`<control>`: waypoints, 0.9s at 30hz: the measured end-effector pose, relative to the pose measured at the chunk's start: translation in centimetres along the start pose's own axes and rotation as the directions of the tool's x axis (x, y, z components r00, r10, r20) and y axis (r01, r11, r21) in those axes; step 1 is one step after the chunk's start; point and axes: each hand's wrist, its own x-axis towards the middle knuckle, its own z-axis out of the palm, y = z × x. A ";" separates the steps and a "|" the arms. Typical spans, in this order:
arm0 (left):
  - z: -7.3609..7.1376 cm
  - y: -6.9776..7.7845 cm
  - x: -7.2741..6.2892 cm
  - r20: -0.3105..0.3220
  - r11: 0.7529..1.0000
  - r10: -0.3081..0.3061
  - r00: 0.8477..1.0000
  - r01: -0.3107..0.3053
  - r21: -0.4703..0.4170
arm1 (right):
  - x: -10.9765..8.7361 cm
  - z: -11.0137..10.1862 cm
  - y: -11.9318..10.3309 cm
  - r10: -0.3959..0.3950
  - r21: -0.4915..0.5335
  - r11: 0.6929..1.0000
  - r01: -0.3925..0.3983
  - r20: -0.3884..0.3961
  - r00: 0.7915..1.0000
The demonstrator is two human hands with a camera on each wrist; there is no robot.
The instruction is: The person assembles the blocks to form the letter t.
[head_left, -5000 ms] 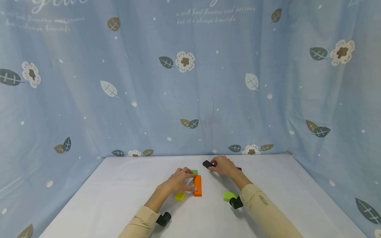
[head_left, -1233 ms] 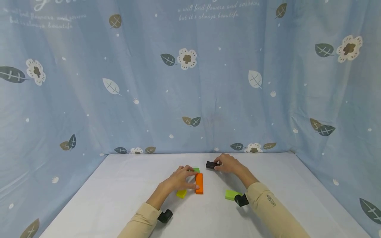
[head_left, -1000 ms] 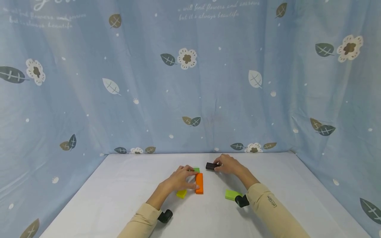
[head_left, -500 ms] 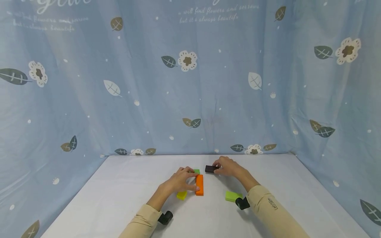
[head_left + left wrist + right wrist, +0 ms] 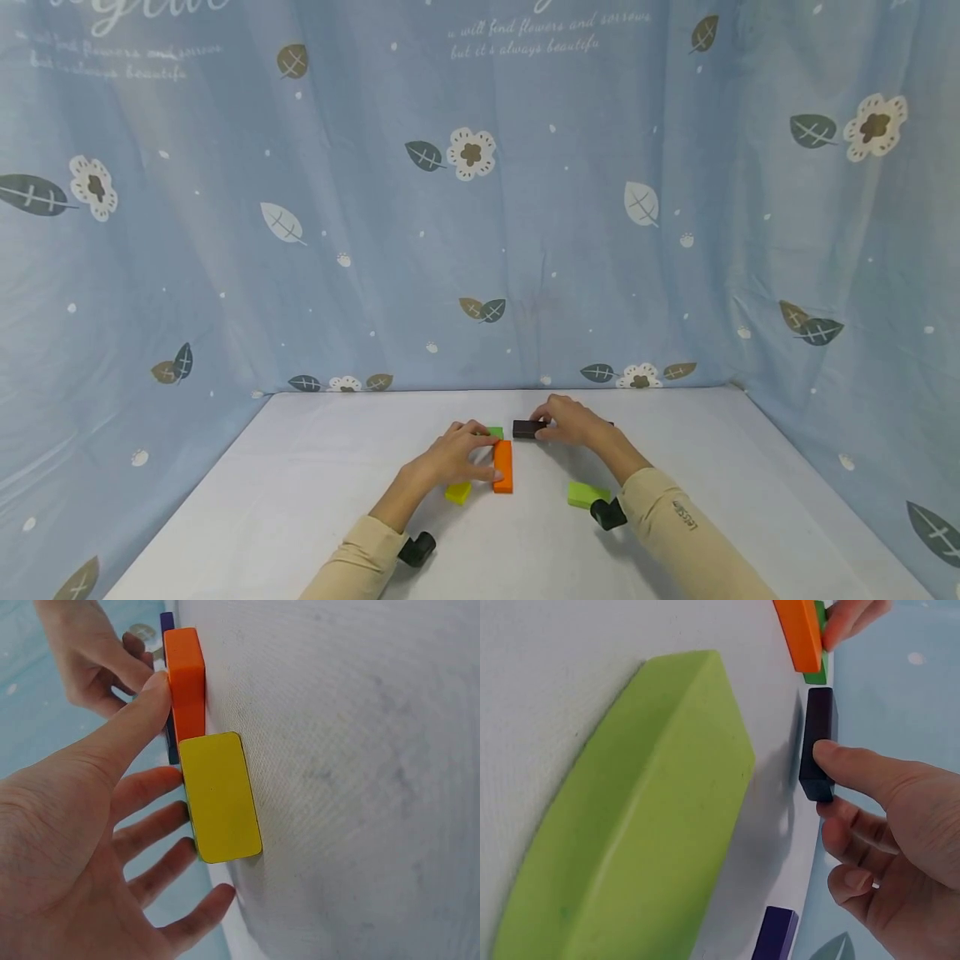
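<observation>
My left hand (image 5: 453, 454) rests at the long orange block (image 5: 503, 467), thumb touching its side and the other fingers spread loosely. The index fingertip lies near the orange block's far end, beside a green block (image 5: 496, 432) that the hand partly hides. A yellow block (image 5: 223, 799) stands under this hand, close to the fingers. My right hand (image 5: 573, 421) pinches a black block (image 5: 527, 429) between thumb and fingers, just right of the green block. In the right wrist view, the black block (image 5: 819, 735) lines up near the orange and green ones, with a small gap.
A lime-green block (image 5: 587, 494) lies on the white table (image 5: 300, 467) near the right wrist's black camera (image 5: 608, 513). A purple block (image 5: 775, 934) is mostly hidden behind the right wrist. A blue patterned curtain (image 5: 480, 250) encloses the back and sides.
My right hand has moved the black block nearer and left, toward the green block, and turned it from slanted to sideways. The left hand stays at the orange block.
</observation>
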 end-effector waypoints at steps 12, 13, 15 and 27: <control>0.0 0.1 0.0 0.001 1.000 0.002 1.000 -0.002 -0.009 | 0.0 0.2 -0.2 0.004 -0.004 1.000 -0.004 0.014 1.000; 0.0 0.1 0.0 0.000 1.000 0.001 1.000 -0.001 -0.008 | 0.1 0.2 -0.3 0.005 -0.003 1.000 -0.005 0.015 1.000; 0.0 0.0 0.0 0.001 1.000 0.001 1.000 -0.001 -0.006 | 0.1 0.2 -0.4 -0.001 -0.005 1.000 0.001 0.016 1.000; 0.1 -0.1 0.1 -0.007 1.000 0.008 1.000 -0.008 0.025 | 0.2 0.4 -1.0 -0.047 -0.017 0.999 0.047 0.014 0.999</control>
